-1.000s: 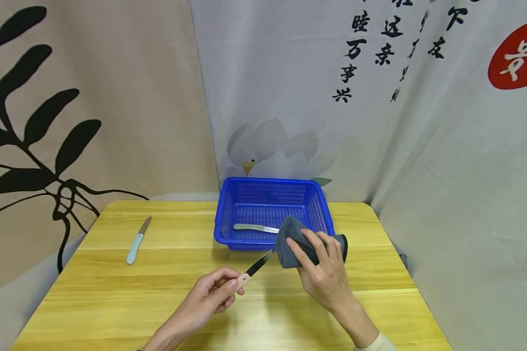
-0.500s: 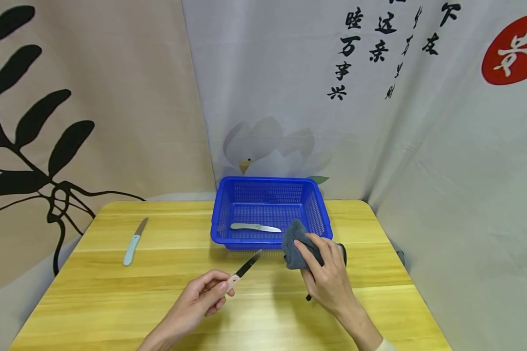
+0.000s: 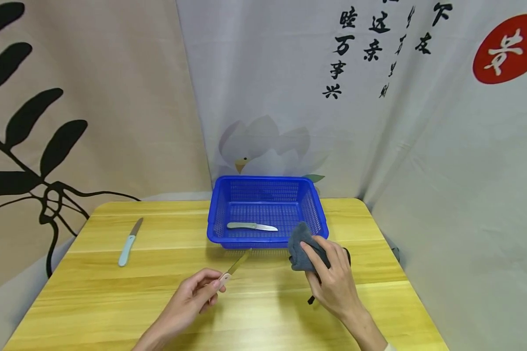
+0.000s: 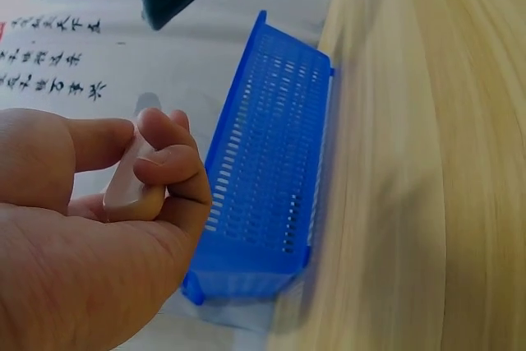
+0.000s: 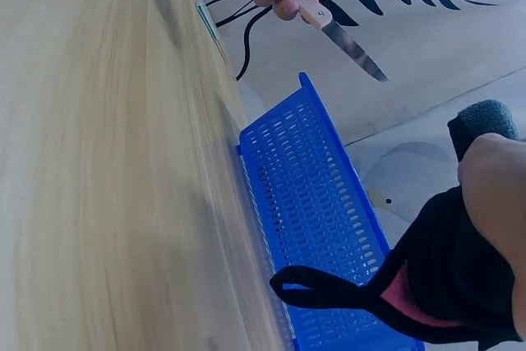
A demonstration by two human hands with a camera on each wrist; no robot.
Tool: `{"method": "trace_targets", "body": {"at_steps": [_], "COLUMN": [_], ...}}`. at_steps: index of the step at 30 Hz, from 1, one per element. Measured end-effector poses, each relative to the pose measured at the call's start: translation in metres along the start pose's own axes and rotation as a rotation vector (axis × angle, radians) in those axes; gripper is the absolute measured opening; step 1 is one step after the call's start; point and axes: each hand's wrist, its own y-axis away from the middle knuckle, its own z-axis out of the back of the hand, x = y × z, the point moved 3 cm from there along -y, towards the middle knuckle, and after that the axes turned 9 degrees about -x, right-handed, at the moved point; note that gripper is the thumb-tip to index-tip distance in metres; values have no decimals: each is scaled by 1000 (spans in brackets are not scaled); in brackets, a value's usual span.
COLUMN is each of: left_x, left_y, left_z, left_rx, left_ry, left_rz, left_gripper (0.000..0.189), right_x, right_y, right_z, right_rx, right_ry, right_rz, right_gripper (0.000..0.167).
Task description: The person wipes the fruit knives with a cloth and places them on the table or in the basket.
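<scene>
Your left hand [image 3: 189, 300] pinches the pink-handled knife [image 3: 230, 271] above the table; your right hand [image 3: 334, 278] clutches the grey cloth [image 3: 299, 248] just apart. Beyond, 1 knife [image 3: 251, 226] lies in the blue basket [image 3: 263, 187]; 1 blue-handled knife [image 3: 129, 242] probably awaits wiping.

1. Head view looks forward and down from above the table [image 3: 114, 292] — wide, both hands visible.
2. Left wrist view sits low and close, facing the blue basket [image 4: 271, 162].
3. Right wrist view — equally close — shares that basket.
</scene>
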Motion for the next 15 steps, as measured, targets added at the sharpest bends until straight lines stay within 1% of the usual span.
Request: {"method": "trace_targets", "body": {"at_steps": [7,15], "left_x": [-5,-18], "left_y": [-13,-33], "left_z": [5,9], "left_rx": [-31,-52], "left_ry": [-51,-69], "left_rz": [-6,-67], "left_gripper": [32,29], "right_x": [-1,-1], "right_y": [4,8], "right_z": [8,15], "right_rx": [-5,-4], "right_ry": [13,30], "right_rz": [-10,-17], "right_gripper": [46,46]}}
